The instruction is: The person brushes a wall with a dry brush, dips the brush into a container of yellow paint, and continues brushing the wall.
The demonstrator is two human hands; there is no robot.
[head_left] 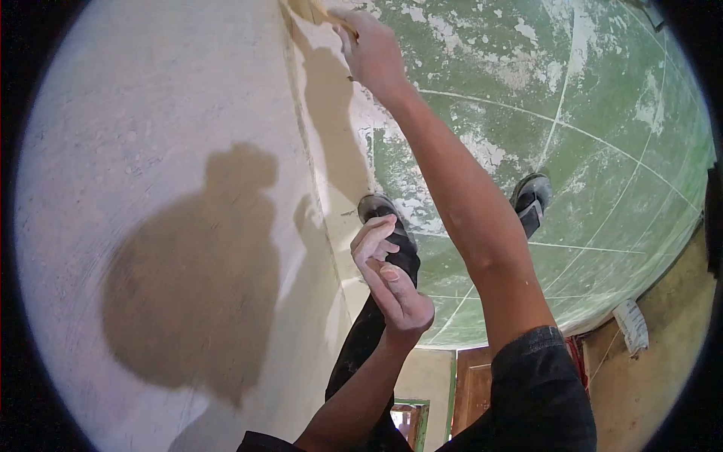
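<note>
My right hand reaches far out to the top of the view, where the pale plastered wall meets the green floor. It is closed around a yellowish tool; only part of the tool shows at the frame's edge, against the wall's base. My left hand hangs in the middle of the view, close to the wall, with its fingers loosely apart and nothing in it. Below it stands my left foot in a grey shoe.
My other shoe rests on the green floor, which is flecked with white patches and crossed by thin lines. A brown wooden door and a white sack lie at the lower right. My shadow falls on the wall.
</note>
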